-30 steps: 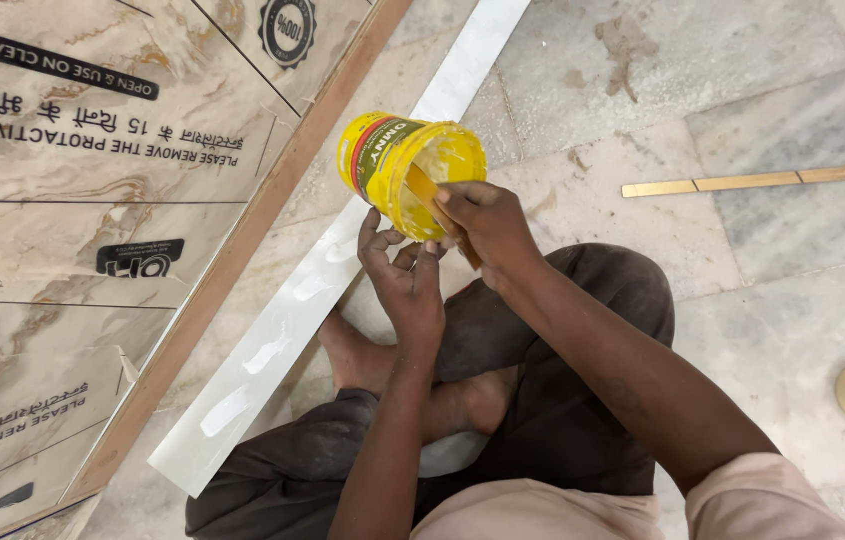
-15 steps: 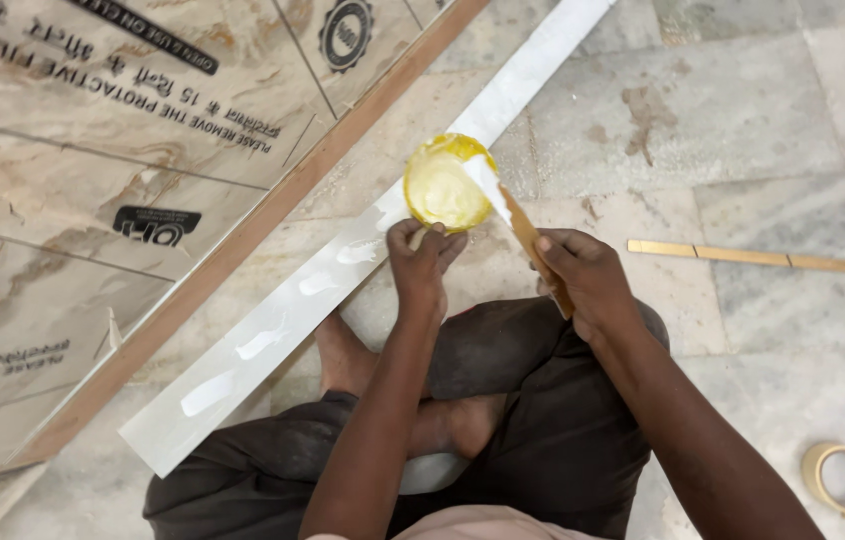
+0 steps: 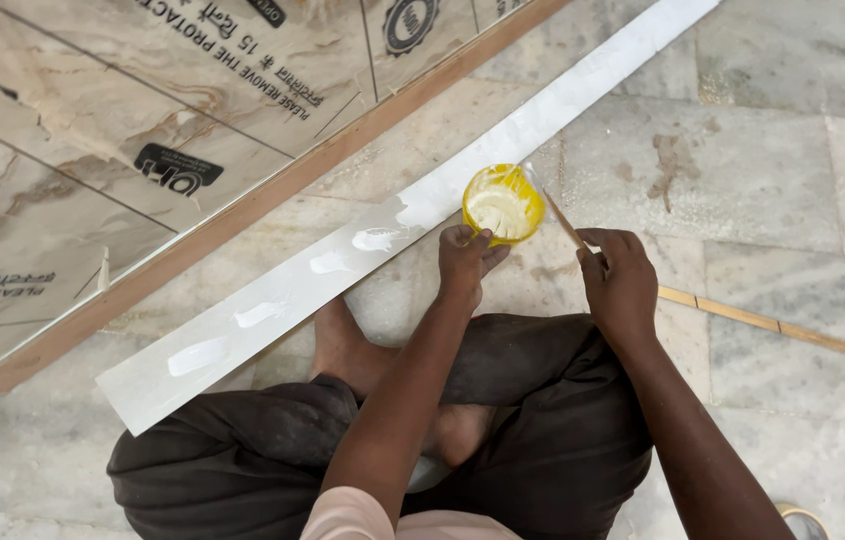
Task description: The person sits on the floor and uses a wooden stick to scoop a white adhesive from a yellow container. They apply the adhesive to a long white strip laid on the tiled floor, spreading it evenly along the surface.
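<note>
Marble floor (image 3: 773, 180); we grip yellow tub (image 3: 503, 203) with left hand (image 3: 465, 262), right hand (image 3: 623, 285) closed on wooden stick (image 3: 568, 225). Risk: tub tips, white adhesive spills beyond white strip (image 3: 343, 260).

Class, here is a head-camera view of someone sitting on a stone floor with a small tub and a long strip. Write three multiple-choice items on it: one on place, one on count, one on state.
1. Where is the yellow tub?
A. on the white strip
B. in the lap
C. on the wooden slat

2. How many white blobs lie on the strip?
A. one
B. five
C. ten

3. What does the right hand hold?
A. nothing
B. a stick reaching into the tub
C. a tape roll

Answers:
1 A, the left hand steadies it there.
2 B, five spaced dabs show.
3 B, its tip meets the tub's rim.
</note>
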